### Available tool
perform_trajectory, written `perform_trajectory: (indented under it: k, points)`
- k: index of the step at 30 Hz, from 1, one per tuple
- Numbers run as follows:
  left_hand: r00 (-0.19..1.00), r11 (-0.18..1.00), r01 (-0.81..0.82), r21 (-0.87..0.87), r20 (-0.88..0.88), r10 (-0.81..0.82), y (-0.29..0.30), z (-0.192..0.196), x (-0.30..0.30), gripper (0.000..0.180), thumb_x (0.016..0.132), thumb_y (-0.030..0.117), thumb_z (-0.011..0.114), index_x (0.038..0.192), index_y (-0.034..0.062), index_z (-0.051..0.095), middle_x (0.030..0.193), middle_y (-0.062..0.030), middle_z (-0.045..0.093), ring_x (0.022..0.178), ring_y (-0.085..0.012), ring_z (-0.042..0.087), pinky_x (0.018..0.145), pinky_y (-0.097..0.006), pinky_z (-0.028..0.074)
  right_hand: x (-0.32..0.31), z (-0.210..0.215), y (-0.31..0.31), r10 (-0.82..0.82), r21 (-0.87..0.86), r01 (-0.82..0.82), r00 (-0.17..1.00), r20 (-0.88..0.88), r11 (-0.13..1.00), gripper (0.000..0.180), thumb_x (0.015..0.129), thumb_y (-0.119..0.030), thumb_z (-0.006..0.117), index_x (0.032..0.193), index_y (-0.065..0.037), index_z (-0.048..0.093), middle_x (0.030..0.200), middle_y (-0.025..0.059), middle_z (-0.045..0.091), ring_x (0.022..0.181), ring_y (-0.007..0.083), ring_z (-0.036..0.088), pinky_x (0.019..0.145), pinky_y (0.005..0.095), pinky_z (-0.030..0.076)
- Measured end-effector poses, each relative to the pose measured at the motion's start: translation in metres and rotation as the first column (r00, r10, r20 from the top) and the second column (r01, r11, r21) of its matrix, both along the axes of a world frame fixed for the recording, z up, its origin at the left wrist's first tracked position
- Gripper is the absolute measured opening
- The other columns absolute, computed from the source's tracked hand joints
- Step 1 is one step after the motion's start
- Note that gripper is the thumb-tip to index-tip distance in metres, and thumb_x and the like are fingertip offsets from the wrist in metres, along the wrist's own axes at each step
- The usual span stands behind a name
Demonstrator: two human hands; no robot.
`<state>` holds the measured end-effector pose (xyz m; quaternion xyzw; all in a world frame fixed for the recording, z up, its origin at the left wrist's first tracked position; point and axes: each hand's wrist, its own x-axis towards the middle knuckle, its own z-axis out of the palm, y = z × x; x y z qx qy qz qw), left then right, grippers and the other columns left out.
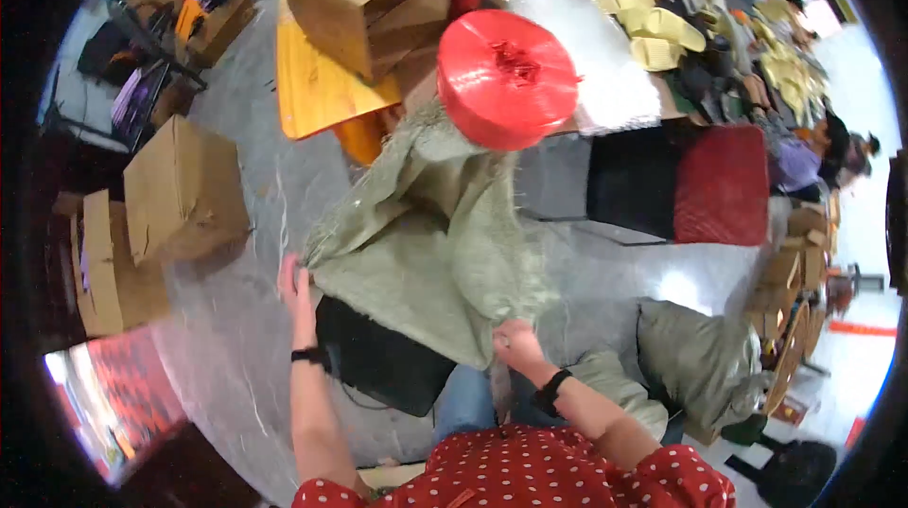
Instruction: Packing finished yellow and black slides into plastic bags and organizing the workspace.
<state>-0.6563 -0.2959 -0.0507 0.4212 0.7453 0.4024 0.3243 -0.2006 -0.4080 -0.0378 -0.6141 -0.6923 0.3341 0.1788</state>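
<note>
A grey-green woven sack (pixel 407 262) with frayed edges hangs spread between my hands, its mouth partly open. My left hand (pixel 299 286) grips the sack's left corner, its fingers partly hidden by the cloth. At the lower right corner, my right hand (pixel 518 342) is closed on the edge of the same sack. A big roll of red plastic twine (pixel 509 82) sits just beyond, covering the sack's far end. Below the sack, a black chair seat (pixel 378 357) shows between my arms.
Ahead stands an orange table (pixel 326 82) bearing an open cardboard box (pixel 331 11). Yellow slippers (pixel 657 26) are heaped at the far right, near a black-and-red chair (pixel 719 182). Full sacks (pixel 695 357) lie to my right. Cardboard boxes (pixel 184 186) stand on the left.
</note>
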Motion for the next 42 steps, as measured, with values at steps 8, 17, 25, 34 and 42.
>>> perform_trajectory:
  k: [8,17,25,34,42]
  points:
    - [0.997,0.997,0.076,-0.002,-0.033,-0.076,-0.015,0.035,0.044,0.055,0.094,0.020,0.060,0.140,-0.0012,0.039,0.145,-0.0183,0.042,0.131,-0.0313,0.042,0.111,-0.040,0.031,0.024,0.030,0.005,-0.015,-0.088,0.002,0.989,-0.145,0.996,0.017,0.082,-0.020,0.063,0.089,-0.005,0.069,0.086,0.0135,0.065,0.087,0.0334,0.063,0.078,0.0404,0.051]
    - [0.891,0.987,0.049,0.155,-0.454,0.027,-0.041,0.142,0.201,0.044,0.089,0.011,0.063,0.130,-0.0002,0.050,0.131,-0.0189,0.052,0.125,-0.0347,0.045,0.105,-0.045,0.035,0.300,0.084,0.022,-0.613,0.086,0.608,0.787,0.065,0.789,0.022,0.079,-0.024,0.067,0.092,-0.007,0.072,0.096,0.0155,0.068,0.096,0.0330,0.063,0.086,0.0412,0.050]
    - [0.919,0.986,0.140,0.085,-0.383,-0.098,-0.064,0.179,0.399,0.033,0.083,0.005,0.061,0.116,0.0025,0.058,0.119,-0.0157,0.057,0.111,-0.0315,0.053,0.088,-0.040,0.045,0.645,0.108,0.135,-0.963,0.763,0.589,0.192,0.189,0.267,0.054,0.076,-0.024,0.073,0.122,-0.004,0.053,0.109,0.0187,0.059,0.111,0.0376,0.051,0.098,0.0494,0.039]
    - [0.838,0.900,0.417,-0.124,-0.333,-0.433,-0.049,0.203,0.555,0.035,0.083,0.012,0.066,0.117,0.0075,0.060,0.114,-0.0150,0.060,0.106,-0.0342,0.056,0.089,-0.040,0.049,0.797,0.102,0.176,-0.876,0.060,0.907,0.385,0.290,0.418,0.059,0.083,-0.041,0.067,0.121,0.003,0.057,0.115,0.0271,0.062,0.108,0.0415,0.059,0.090,0.0477,0.047]
    - [0.636,0.715,0.669,-0.202,-0.343,-0.692,0.009,0.210,0.605,0.033,0.082,0.011,0.067,0.114,0.0066,0.061,0.112,-0.0170,0.062,0.107,-0.0371,0.057,0.091,-0.044,0.046,0.791,0.067,0.110,-0.931,0.132,0.924,0.343,0.125,0.358,0.046,0.082,-0.030,0.071,0.110,0.006,0.062,0.108,0.0227,0.067,0.098,0.0339,0.065,0.084,0.0420,0.049]
